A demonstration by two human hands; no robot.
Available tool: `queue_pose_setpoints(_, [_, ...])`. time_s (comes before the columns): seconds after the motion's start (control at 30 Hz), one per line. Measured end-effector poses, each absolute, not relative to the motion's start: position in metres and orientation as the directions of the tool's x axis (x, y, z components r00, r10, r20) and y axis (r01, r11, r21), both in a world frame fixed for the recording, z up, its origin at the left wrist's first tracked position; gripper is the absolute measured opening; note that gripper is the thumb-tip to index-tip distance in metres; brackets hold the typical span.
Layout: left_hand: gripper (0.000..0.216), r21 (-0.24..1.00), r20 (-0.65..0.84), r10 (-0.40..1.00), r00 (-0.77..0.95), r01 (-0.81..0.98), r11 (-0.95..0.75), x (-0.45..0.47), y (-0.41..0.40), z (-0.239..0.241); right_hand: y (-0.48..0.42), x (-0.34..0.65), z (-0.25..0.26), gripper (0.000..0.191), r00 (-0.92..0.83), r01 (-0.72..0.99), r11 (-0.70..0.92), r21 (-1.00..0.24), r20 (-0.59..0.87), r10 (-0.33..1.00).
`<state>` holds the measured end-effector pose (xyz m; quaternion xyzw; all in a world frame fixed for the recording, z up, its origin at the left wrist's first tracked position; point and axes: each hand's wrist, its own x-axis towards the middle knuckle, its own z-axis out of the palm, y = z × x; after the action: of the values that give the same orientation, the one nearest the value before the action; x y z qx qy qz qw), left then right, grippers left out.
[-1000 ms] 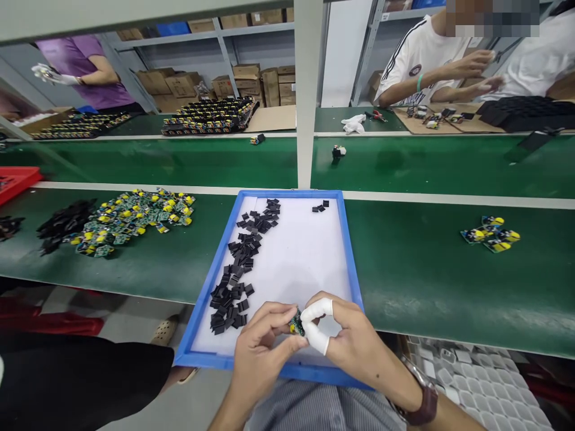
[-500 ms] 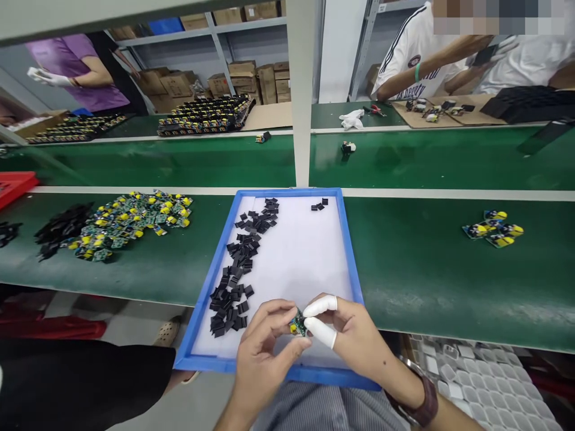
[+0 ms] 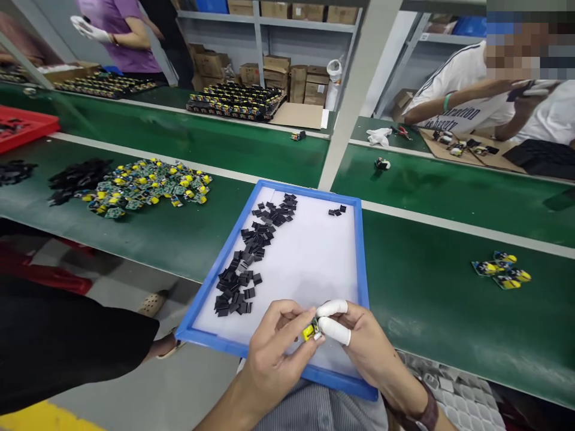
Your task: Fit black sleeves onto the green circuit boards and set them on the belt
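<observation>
Over the near end of a blue-rimmed tray (image 3: 365,263), both hands meet at a small circuit board (image 3: 309,331) with a yellow component. My left hand (image 3: 281,344) pinches the board between thumb and fingers. White finger cots cover two fingertips of my right hand (image 3: 359,335), which grip the board's right side; whatever else they hold there is hidden. Small black plastic pieces (image 3: 258,239) lie in a band along the tray's left side. A few more black pieces (image 3: 336,211) sit at its far right corner.
On the green bench, a heap of circuit boards (image 3: 153,182) and black parts (image 3: 76,179) lie left, near a red bin (image 3: 27,129). Several boards (image 3: 503,270) are grouped right. Co-workers stand across the bench, behind filled trays (image 3: 236,102). A person's leg (image 3: 67,341) is at left.
The camera view has turned and tilted. My hands still hold the board together, and its yellow component now faces me more. Across the bench, a co-worker's hands have shifted.
</observation>
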<state>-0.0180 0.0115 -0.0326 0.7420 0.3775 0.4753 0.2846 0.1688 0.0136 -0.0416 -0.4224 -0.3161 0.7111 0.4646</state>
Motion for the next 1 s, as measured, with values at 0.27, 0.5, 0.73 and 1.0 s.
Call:
queue_pose_setpoints(0.27, [0.052,0.789,0.504,0.839,0.207,0.286,-0.544,-0.014,0.009,-0.031,0.014,0.174,-0.043,0.016,-0.202,-0.314,-0.316,-0.895,-0.263,0.944])
queue_pose_setpoints(0.5, [0.045,0.834,0.443,0.868,0.222,0.253,-0.49,-0.017,0.011,-0.03,0.02,0.177,-0.028,0.015,-0.307,-0.191,-0.208,-0.959,-0.143,0.941])
queue_pose_setpoints(0.73, [0.05,0.846,0.407,0.882,0.236,0.266,-0.462,-0.026,0.012,-0.038,0.016,0.163,-0.017,0.011,-0.181,0.017,-0.033,-0.999,-0.036,0.983])
queue_pose_setpoints(1.0, [0.049,0.867,0.383,0.893,0.237,0.242,-0.436,-0.03,0.013,-0.042,0.01,0.164,-0.007,0.016,-0.205,0.107,0.04,-0.993,0.018,0.979])
